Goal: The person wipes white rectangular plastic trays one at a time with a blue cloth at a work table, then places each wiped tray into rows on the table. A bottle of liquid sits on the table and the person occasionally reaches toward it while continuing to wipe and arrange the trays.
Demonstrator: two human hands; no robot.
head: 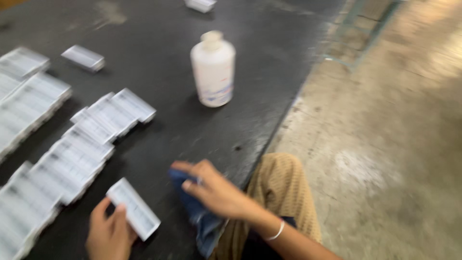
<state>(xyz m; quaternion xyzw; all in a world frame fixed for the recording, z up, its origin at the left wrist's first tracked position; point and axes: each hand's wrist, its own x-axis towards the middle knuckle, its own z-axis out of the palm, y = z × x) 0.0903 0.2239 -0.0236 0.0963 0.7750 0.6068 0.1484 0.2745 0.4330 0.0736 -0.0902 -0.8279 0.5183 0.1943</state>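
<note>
My left hand (109, 232) holds a small flat white rectangular piece (134, 208) at the near edge of the dark table (159, 29). My right hand (211, 188) lies over a blue cloth (197, 212) just right of that piece, fingers spread on it. A thin bangle is on my right wrist. A white plastic bottle (213, 69) stands upright further back on the table. The picture is blurred by motion.
Several rows of similar white flat pieces (72, 144) lie across the left of the table, with single ones (84, 58) further back. The table edge runs diagonally to the right. Beyond it are a concrete floor (385, 144) and a green metal frame (365, 29).
</note>
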